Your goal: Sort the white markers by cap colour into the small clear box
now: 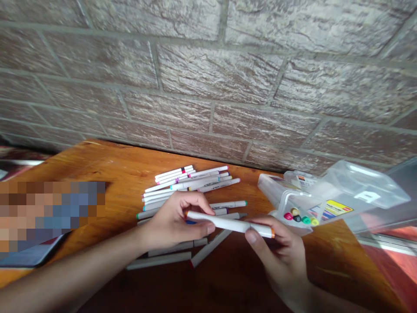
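Observation:
A white marker (228,223) with orange ends is held level between my two hands, above the table. My left hand (182,217) pinches its left part between thumb and fingers. At the capped right end, my right hand (282,252) grips it with the thumb in front and fingers behind. Under and beyond my hands lies a spread of white markers (208,177) with variously coloured ends, partly hidden by my left hand. A clear plastic case (273,188) lies at the right with several markers (297,218) inside, their coloured ends facing me.
The wooden table (107,165) meets a brick wall (195,69) at the back. A clear lid-like part marked with a white letter (363,196) leans beside the case. At the left edge, a dark-edged flat object (35,257) lies partly under a pixelated area.

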`<move>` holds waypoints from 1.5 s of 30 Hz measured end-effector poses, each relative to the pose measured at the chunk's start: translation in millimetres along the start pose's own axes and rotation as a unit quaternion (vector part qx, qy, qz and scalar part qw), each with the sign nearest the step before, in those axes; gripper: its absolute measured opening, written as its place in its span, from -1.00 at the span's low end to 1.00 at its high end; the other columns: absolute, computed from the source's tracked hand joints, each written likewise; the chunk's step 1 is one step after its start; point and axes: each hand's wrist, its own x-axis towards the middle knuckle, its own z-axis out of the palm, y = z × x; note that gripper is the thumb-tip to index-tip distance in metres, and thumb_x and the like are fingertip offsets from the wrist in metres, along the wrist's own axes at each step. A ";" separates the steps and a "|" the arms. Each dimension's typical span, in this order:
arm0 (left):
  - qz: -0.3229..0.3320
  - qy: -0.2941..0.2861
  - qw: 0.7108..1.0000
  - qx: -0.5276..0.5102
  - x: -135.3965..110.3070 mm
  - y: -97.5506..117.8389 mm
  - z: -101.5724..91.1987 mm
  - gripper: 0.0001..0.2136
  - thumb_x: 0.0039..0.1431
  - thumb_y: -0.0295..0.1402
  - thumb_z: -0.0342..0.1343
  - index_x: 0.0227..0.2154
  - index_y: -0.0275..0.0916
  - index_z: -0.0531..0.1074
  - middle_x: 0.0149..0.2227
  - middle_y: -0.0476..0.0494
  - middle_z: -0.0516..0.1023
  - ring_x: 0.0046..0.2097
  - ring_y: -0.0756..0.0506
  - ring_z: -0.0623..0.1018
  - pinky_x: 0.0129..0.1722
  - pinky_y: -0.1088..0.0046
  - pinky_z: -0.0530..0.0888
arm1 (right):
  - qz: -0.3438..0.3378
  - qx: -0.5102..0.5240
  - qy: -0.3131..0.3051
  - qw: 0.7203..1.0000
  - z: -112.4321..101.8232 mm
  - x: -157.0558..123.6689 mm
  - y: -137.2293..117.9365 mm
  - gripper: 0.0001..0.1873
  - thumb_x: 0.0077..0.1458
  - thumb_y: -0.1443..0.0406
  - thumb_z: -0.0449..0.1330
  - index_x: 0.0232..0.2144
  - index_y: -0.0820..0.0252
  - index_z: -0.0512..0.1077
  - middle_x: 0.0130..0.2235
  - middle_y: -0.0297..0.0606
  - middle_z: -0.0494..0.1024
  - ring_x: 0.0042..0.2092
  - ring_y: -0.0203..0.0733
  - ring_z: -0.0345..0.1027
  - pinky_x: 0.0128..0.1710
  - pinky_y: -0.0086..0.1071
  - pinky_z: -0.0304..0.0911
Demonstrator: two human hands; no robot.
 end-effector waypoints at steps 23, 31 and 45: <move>0.182 -0.011 0.947 0.266 -2.3 -7.3 1.8 -0.86 0.40 -0.44 0.17 -0.03 -0.19 0.52 -0.10 -0.16 0.66 -0.05 -0.12 0.62 0.02 0.37 0.49 | -0.001 0.038 -0.111 0.993 10.2 -15.2 11.0 -0.79 0.25 0.40 0.25 -0.11 0.02 0.50 -0.35 -0.37 0.64 -0.44 -0.26 0.50 -0.46 -0.48 0.41; 0.165 0.001 0.951 0.261 -5.3 -10.9 2.3 -0.83 0.40 -0.47 0.16 0.00 -0.19 0.48 -0.05 -0.18 0.63 0.00 -0.12 0.61 0.06 0.38 0.50 | 0.037 0.039 -0.144 0.988 10.6 -18.5 16.8 -0.84 0.35 0.28 0.20 -0.04 0.02 0.49 -0.33 -0.34 0.62 -0.46 -0.26 0.45 -0.49 -0.45 0.37; 0.182 0.017 0.947 0.264 -4.7 -7.9 3.8 -0.79 0.32 -0.50 0.23 -0.02 -0.19 0.52 -0.07 -0.17 0.66 -0.03 -0.12 0.65 0.02 0.38 0.55 | 0.064 0.030 -0.195 0.978 10.8 -19.0 24.4 -0.85 0.40 0.22 0.17 -0.03 0.03 0.48 -0.37 -0.36 0.57 -0.47 -0.27 0.41 -0.52 -0.46 0.34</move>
